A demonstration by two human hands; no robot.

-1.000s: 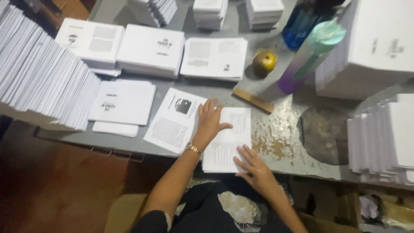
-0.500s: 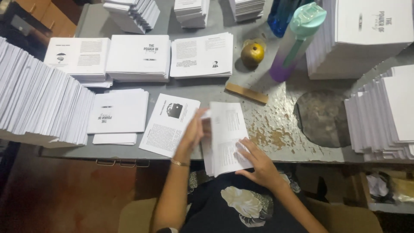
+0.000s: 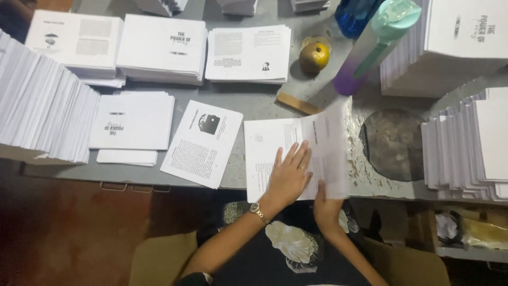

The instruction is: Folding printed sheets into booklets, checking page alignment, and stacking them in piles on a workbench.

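A white printed sheet [image 3: 267, 148] lies at the near edge of the grey table [image 3: 238, 103], straight in front of me. My left hand [image 3: 288, 175], with a watch on its wrist, rests flat on the sheet with its fingers spread. My right hand [image 3: 325, 207] grips the sheet's right half at the bottom edge. That half is lifted and blurred. A second printed sheet [image 3: 203, 143] with a dark picture lies just left of the first, untouched.
Stacks of white printed paper ring the table: a fanned stack [image 3: 37, 106] at left, a low pile [image 3: 132, 122], three piles [image 3: 161, 47] at the back, tall stacks [image 3: 465, 143] at right. A yellow fruit [image 3: 314, 55], a purple-and-teal bottle [image 3: 370, 47] and a wooden strip [image 3: 299, 104] stand behind the sheet.
The sheet was held up off the table half a second ago. Now it lies down with my left hand flat on it, and my right hand has swung its right half outward.
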